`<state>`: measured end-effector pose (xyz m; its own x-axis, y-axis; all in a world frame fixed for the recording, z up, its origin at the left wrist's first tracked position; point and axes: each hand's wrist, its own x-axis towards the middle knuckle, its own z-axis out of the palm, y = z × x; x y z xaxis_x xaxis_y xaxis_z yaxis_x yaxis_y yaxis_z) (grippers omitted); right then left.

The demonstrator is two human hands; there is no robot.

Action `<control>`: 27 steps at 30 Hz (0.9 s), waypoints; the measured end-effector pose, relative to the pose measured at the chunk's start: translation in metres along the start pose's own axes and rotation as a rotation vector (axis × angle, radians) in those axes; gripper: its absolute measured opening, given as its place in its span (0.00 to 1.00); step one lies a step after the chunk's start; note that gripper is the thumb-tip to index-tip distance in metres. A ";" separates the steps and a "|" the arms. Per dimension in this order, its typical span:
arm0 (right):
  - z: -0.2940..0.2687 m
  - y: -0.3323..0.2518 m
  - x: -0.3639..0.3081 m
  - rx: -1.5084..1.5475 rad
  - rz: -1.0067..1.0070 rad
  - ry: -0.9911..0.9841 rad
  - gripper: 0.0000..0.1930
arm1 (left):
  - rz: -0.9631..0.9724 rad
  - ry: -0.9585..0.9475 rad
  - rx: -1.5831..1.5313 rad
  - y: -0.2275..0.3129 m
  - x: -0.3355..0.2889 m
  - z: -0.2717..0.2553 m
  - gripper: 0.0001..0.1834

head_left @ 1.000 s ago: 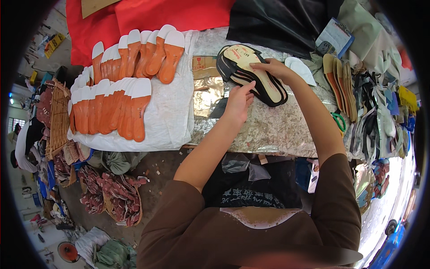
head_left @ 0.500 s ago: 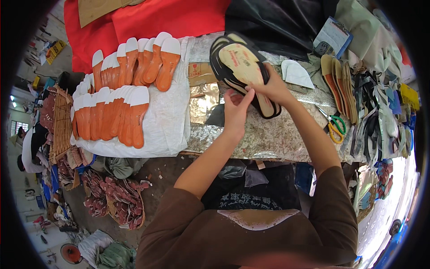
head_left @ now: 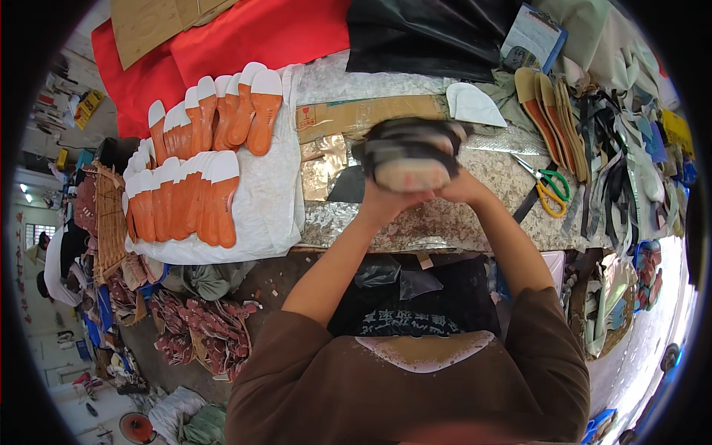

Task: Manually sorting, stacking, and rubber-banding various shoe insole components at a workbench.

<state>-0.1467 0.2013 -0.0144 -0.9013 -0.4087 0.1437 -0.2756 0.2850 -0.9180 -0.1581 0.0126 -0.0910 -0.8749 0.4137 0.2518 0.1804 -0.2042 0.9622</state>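
Over the middle of the worktable I hold black sandals (head_left: pixel 412 175), with a cream surface facing me; motion smears them, so their number is unclear. My left hand (head_left: pixel 387 202) is closed on their near left side. At the near right side my right hand (head_left: pixel 461 187) grips them too. Beneath them the table carries a strip of brown cardboard (head_left: pixel 378 115), a gold foil patch (head_left: pixel 324 153) and a dark flat piece (head_left: pixel 347 185). Scissors (head_left: pixel 550 191) with green and yellow handles lie right of my right hand.
Rows of orange insoles with white ends (head_left: pixel 222 199) cover a white sheet (head_left: pixel 271 215) at left. Tan insoles (head_left: pixel 552 122), white curved pieces (head_left: pixel 475 105) and dark strips (head_left: pixel 610 163) lie at right. Red material (head_left: pixel 259 41) and black material (head_left: pixel 430 37) lie behind.
The sandals have come down and nearer, turning from upright to end-on toward me. My left hand, pinched beside them before, now holds them along with the right.
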 end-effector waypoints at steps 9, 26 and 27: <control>0.020 0.010 0.023 0.284 -0.037 0.215 0.44 | -0.178 0.114 -0.293 0.063 0.031 0.024 0.31; -0.078 -0.045 -0.103 -0.451 0.055 0.633 0.27 | -0.160 0.006 -0.659 0.120 -0.001 0.019 0.43; -0.118 -0.019 -0.115 -0.584 0.038 0.730 0.25 | -0.198 0.013 -0.660 0.122 -0.009 0.017 0.43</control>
<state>-0.0775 0.3454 0.0298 -0.8453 0.1996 0.4956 -0.1870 0.7585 -0.6243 -0.1202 -0.0008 0.0264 -0.8691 0.4892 0.0729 -0.2912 -0.6253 0.7241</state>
